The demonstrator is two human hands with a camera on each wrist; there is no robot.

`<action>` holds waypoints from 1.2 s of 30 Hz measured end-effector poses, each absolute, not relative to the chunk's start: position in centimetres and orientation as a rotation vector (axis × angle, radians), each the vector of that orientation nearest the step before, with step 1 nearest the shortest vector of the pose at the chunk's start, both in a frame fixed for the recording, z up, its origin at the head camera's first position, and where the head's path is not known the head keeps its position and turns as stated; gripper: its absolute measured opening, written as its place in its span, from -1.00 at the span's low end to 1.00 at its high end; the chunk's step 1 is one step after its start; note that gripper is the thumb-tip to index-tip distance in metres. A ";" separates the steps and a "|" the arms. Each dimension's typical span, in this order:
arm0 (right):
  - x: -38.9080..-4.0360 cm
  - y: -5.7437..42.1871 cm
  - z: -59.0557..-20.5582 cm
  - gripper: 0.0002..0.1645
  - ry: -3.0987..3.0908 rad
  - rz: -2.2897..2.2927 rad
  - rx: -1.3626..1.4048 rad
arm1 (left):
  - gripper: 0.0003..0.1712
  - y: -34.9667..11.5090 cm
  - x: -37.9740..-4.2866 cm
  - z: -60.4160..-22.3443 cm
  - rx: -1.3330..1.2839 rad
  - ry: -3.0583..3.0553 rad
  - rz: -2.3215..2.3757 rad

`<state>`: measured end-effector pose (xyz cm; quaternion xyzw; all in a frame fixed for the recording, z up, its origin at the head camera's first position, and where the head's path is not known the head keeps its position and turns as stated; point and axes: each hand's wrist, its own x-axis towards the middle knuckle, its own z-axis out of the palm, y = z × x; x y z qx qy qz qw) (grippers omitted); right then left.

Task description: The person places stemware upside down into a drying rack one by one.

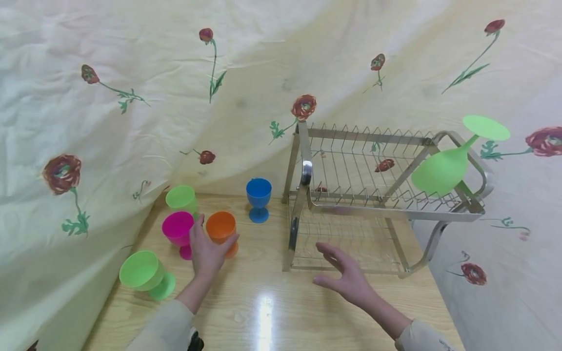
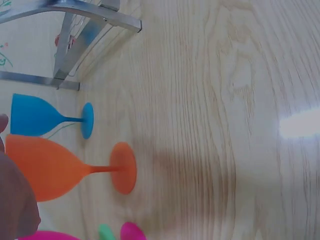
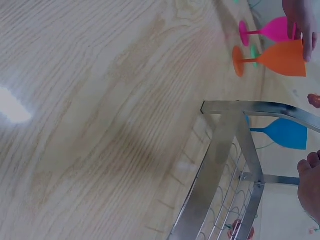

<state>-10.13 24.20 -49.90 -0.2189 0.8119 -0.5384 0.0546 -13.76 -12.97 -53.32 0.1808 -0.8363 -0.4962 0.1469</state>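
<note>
An orange goblet (image 1: pixel 221 226) stands upright on the table. My left hand (image 1: pixel 208 251) is at its bowl, thumb on the right side, straight fingers on the left, between it and a magenta goblet (image 1: pixel 177 228). Whether the fingers touch the bowl is hard to tell. In the left wrist view, the orange goblet's stem and foot (image 2: pixel 123 168) show plainly; part of my hand (image 2: pixel 17 200) covers its bowl's edge. My right hand (image 1: pixel 347 280) hovers in front of the metal dish rack (image 1: pixel 386 213), fingers spread and holding nothing.
A blue goblet (image 1: pixel 258 193) stands left of the rack. Two green goblets, one behind (image 1: pixel 181 197) and one nearer (image 1: pixel 141 271), stand on the left. Another green goblet (image 1: pixel 443 170) rests upside down at the upper rack's right end. Flowered cloth (image 1: pixel 246 73) hangs behind.
</note>
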 end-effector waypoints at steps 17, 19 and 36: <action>-9.7 23.4 -50.8 -0.10 2.433 -1.636 -0.626 | 0.05 -12.3 -14.7 -54.3 0.585 -2.333 -1.377; -9.7 23.2 -50.9 -0.11 2.419 -1.634 -0.636 | 0.04 -12.4 -14.5 -54.0 0.578 -2.343 -1.383; -10.7 19.0 -49.9 -0.12 2.569 -1.390 -0.778 | 0.13 -14.8 -11.0 -47.3 0.587 -2.293 -1.936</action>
